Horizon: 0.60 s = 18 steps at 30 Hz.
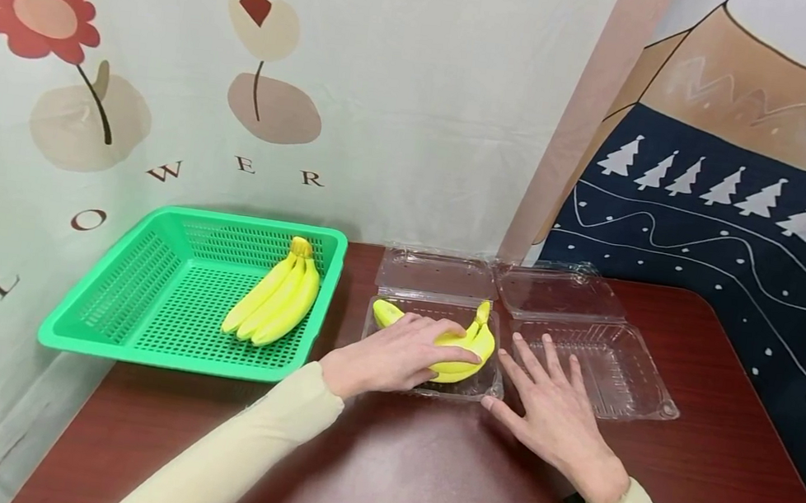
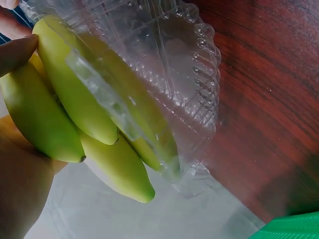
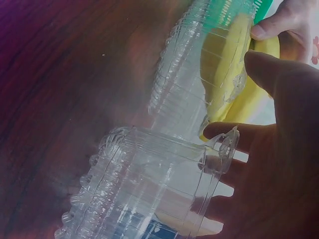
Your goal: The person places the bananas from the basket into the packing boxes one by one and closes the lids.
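My left hand [image 1: 402, 353] reaches over the left clear plastic clamshell [image 1: 458, 389] and grips a bunch of yellow bananas [image 1: 478, 345], fingers curled over its top. The bunch's stem points up at the right, and part of the fruit is hidden under the hand. In the left wrist view the greenish banana tips [image 2: 119, 174] show beside the clamshell's wall. My right hand [image 1: 557, 410] has its fingers spread at the seam between the left clamshell and a second lidded clamshell [image 1: 646, 371]; its fingers [image 3: 234, 134] touch the plastic edge in the right wrist view.
A green plastic basket [image 1: 101, 348] stands at the left, with another bunch of bananas [image 1: 278, 295] lying in its right side. Both clamshell lids [image 1: 438, 274] lean open at the back, near the curtain [image 1: 418, 120]. Everything rests on a dark red-brown table [image 1: 414, 485].
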### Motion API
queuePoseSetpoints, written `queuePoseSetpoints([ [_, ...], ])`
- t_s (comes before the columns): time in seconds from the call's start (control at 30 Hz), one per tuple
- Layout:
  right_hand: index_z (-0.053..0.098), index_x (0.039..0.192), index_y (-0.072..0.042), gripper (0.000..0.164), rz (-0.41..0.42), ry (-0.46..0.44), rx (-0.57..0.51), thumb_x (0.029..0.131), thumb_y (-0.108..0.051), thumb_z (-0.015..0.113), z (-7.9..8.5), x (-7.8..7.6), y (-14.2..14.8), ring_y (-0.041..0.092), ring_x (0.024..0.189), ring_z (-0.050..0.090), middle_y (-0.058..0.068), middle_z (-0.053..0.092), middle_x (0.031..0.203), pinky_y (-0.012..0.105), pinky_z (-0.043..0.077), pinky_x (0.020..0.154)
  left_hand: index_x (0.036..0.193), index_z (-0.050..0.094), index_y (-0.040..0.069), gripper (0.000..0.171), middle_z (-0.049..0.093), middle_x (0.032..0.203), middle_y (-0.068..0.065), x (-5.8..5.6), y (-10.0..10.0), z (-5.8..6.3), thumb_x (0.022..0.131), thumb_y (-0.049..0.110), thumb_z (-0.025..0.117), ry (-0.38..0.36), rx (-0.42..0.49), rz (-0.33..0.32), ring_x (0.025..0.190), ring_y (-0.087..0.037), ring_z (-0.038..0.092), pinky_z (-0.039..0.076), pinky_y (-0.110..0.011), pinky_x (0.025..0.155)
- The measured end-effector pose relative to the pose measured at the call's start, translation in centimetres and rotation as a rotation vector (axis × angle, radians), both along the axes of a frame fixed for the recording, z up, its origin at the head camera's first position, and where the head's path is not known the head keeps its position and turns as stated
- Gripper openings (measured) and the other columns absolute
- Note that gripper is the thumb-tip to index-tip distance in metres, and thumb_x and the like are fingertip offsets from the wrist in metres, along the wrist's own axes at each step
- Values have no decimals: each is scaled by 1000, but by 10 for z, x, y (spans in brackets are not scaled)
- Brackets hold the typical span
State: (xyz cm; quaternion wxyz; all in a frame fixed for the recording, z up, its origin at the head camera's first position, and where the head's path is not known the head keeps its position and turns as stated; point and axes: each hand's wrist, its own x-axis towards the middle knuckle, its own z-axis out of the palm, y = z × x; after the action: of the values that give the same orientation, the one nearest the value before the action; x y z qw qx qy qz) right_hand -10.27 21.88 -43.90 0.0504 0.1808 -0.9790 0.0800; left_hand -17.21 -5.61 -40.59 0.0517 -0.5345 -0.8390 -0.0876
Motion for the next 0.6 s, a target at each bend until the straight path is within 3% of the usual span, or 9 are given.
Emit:
queuePoseSetpoints([
  [0.6, 55, 152, -15, 77, -2, 2, 2, 96, -68, 57, 1, 1, -1, 48, 153, 22, 13, 39, 164, 75, 20, 114, 148, 56, 33, 59, 53, 145, -4, -4, 2, -9, 95, 11, 74, -61, -16, -2, 128, -21, 56, 48, -43, 101],
])
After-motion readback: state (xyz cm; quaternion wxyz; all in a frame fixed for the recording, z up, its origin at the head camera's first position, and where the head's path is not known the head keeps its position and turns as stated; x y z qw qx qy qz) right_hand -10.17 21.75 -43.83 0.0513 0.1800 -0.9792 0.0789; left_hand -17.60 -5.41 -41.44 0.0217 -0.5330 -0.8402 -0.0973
